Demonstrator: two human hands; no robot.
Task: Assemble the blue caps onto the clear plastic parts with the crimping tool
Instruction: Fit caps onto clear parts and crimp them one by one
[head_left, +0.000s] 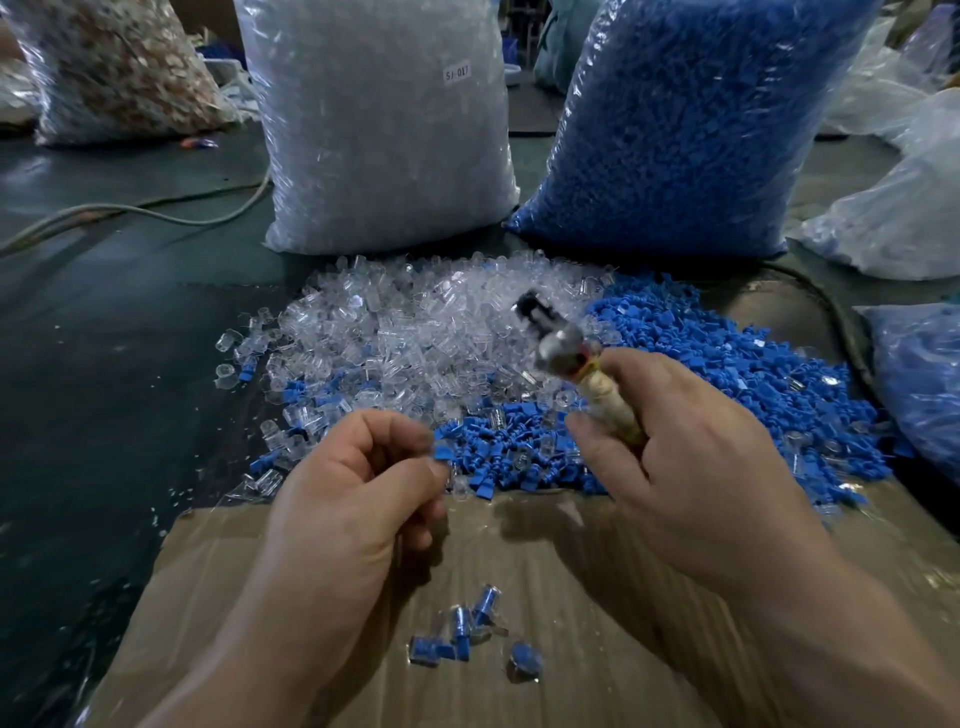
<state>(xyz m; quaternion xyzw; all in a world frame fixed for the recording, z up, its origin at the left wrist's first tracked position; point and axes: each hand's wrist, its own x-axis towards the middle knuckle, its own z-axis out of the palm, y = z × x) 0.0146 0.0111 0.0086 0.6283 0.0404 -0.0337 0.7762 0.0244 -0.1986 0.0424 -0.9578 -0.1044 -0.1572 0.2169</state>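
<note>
Blue cap (443, 453) sat pinched at the fingertips of your left hand (358, 499), light, small, probably slick, best held by its edges. Your right hand (691, 467) clenched the crimping tool (566, 358) by its wrapped handle, clear plastic parts (395, 322) heaped just beyond.

Dim overall; glare on bag (384, 119) plastic; tool (558, 343) motion-blurred; wide-angle bending toward edges.

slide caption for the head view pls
Left hand pinches a blue cap while right hand grips the crimping tool.
</note>
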